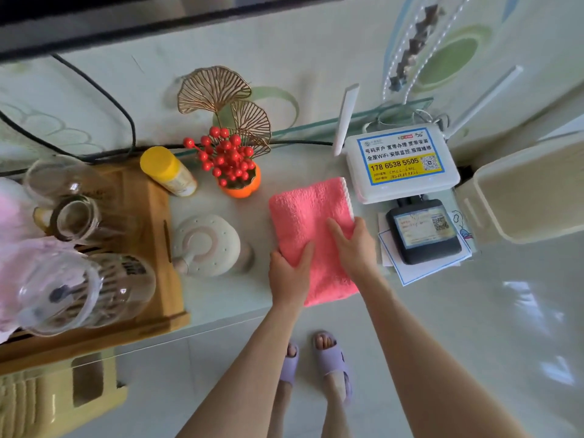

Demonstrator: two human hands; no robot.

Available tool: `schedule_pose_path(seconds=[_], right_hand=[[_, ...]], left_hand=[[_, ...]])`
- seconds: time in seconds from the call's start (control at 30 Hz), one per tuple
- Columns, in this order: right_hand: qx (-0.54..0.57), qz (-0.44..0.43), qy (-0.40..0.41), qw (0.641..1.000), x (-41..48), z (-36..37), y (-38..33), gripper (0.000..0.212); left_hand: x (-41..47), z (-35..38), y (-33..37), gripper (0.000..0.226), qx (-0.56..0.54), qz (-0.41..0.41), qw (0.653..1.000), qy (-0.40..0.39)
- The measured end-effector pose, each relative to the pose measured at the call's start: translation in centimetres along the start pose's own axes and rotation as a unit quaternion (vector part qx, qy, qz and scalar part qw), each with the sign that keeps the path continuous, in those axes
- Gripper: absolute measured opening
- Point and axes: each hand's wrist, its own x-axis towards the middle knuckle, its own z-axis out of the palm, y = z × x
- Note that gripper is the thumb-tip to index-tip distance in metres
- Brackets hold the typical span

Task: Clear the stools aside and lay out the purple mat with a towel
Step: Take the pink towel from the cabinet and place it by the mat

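A folded pink towel [308, 216] lies on a pale glass-topped cabinet [221, 295], its near end hanging over the front edge. My left hand [289, 275] grips the towel's near left edge, thumb on top. My right hand [354, 245] rests on the towel's right side, fingers pressed flat on the cloth and curled round its edge. A pale yellow plastic stool [53, 396] stands at the bottom left, below the cabinet. No purple mat is in view.
Right of the towel sit a white router [401, 165] and a black box [423, 230] on papers. Left are an orange pot of red berries [235, 175], a yellow-capped bottle [167, 170], a mushroom-shaped object [207, 245] and a wooden tray [158, 248] with glass jars. A beige bin [531, 191] stands right.
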Motion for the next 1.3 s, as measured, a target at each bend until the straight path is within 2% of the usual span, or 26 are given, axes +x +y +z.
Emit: schedule_pose_path(seconds=[0.1,0.3,0.4,0.5,0.63,0.83,1.03,1.07,1.17,1.3], right_hand=[[0.044,-0.005,0.015,0.999,-0.5,-0.2,0.2,0.033],[0.124,-0.003,0.038,0.992,-4.3,-2.6,0.5,0.034],[0.154,-0.007,0.082,0.985,-6.9,-5.3,0.9,0.028],[0.169,0.004,0.125,0.978,-9.2,-8.2,1.7,0.034],[0.201,0.028,0.179,0.963,-12.3,-12.7,4.4,0.031],[0.278,0.075,0.283,0.915,-18.5,-20.2,12.3,0.025],[0.330,0.115,0.353,0.868,-24.6,-25.0,20.9,0.025],[0.339,0.127,0.381,0.850,-27.5,-26.8,25.3,0.025],[0.356,0.137,0.387,0.840,-29.8,-28.0,28.3,0.021],[0.386,0.157,0.400,0.816,-35.7,-31.5,38.5,0.022]], left_hand=[[-0.4,-0.6,-0.3,0.041,-0.015,0.017,1.000,-0.017],[-3.6,-2.3,0.4,0.027,-0.021,0.066,0.996,-0.060],[-6.4,-2.1,1.6,0.028,-0.012,0.096,0.992,-0.084],[-9.0,-1.1,2.5,0.032,-0.008,0.131,0.985,-0.115],[-13.1,1.8,2.8,0.033,0.011,0.151,0.971,-0.182],[-21.4,8.1,0.7,0.031,0.066,0.169,0.936,-0.301],[-29.0,13.1,-3.9,0.035,0.125,0.175,0.898,-0.384],[-33.1,15.1,-6.5,0.034,0.150,0.174,0.884,-0.407],[-35.6,16.6,-8.8,0.029,0.157,0.175,0.875,-0.423],[-43.9,20.7,-16.3,0.028,0.192,0.167,0.858,-0.445]])
